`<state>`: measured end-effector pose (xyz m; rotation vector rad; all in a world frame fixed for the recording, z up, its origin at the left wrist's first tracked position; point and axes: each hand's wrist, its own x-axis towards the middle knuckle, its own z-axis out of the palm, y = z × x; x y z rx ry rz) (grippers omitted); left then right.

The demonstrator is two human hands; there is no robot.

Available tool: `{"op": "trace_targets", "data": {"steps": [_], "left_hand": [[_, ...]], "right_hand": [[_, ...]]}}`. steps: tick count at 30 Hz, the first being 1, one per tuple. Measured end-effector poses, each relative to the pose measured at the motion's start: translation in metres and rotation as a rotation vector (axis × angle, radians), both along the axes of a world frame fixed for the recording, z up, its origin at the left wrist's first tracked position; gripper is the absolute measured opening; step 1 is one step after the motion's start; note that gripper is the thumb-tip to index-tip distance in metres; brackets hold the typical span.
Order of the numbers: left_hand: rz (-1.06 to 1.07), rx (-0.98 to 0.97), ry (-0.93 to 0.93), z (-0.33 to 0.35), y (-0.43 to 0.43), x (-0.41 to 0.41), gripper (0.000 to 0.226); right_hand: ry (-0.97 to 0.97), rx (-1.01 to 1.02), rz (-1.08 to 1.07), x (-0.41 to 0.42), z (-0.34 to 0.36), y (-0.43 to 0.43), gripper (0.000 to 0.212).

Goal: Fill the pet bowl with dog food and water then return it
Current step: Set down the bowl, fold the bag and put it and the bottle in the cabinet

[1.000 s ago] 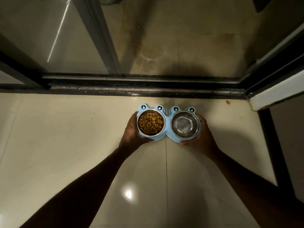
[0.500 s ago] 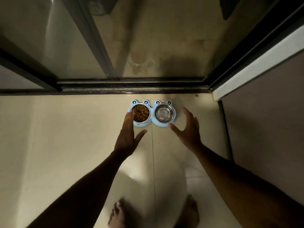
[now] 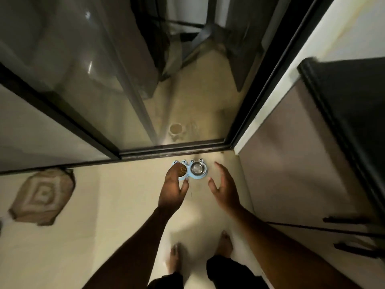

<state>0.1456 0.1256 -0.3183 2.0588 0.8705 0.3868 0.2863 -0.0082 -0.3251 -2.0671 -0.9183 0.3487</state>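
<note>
Home interior: tiled floor (image 3: 104, 205), sliding glass door (image 3: 83, 90), doormat (image 3: 41, 197), refrigerator (image 3: 302, 163).

dim warm indoor light, floor (image 3: 104, 215) brightest mid-frame, white glare streaks on the glass door (image 3: 89, 65), motion blur smears the mat (image 3: 41, 197), the feet (image 3: 174, 257) and the dark cabinet (image 3: 343, 122) at right, wide-angle lens bends straight lines hard toward the edges

Left hand (image 3: 171, 192) and right hand (image 3: 226, 189), clasping the pet bowl (image 3: 196, 168) 1 s ago, have let go and lifted away, fingers loose and spread (the view has risen too, 2 bare feet (image 3: 175, 257) now showing).
</note>
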Motion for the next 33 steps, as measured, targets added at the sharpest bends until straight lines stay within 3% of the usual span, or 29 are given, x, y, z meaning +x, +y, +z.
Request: {"op": "trace_targets", "data": {"steps": [1,4,9,12,14,20,25,33], "left_hand": [[0.01,-0.006,0.0,0.036,-0.006,-0.005,0.05],[0.025,-0.043,0.022,0.057,-0.016,-0.002,0.053],[-0.114,-0.004,0.024,0.119,-0.024,-0.019,0.057],[-0.237,0.035,0.031,0.154,-0.022,-0.026,0.059],[-0.296,0.082,0.017,0.165,-0.016,-0.02,0.057],[-0.484,0.214,-0.053,0.232,-0.029,0.043,0.059],[-0.635,0.239,-0.175,0.293,-0.078,0.102,0.068],[-0.778,0.247,-0.439,0.375,-0.184,0.181,0.059]], "right_hand": [[-0.002,0.019,-0.01,-0.012,0.031,-0.008,0.055],[0.009,-0.026,-0.022,-0.023,0.048,-0.017,0.057],[-0.034,-0.103,-0.059,-0.05,0.102,-0.037,0.063],[-0.067,-0.078,-0.132,-0.061,0.13,-0.048,0.081],[-0.111,-0.066,-0.141,-0.058,0.148,-0.051,0.076],[-0.229,-0.054,-0.28,-0.028,0.237,-0.076,0.062],[-0.271,-0.026,-0.441,0.003,0.306,-0.121,0.068],[-0.38,-0.026,-0.638,0.046,0.394,-0.238,0.065]]}}
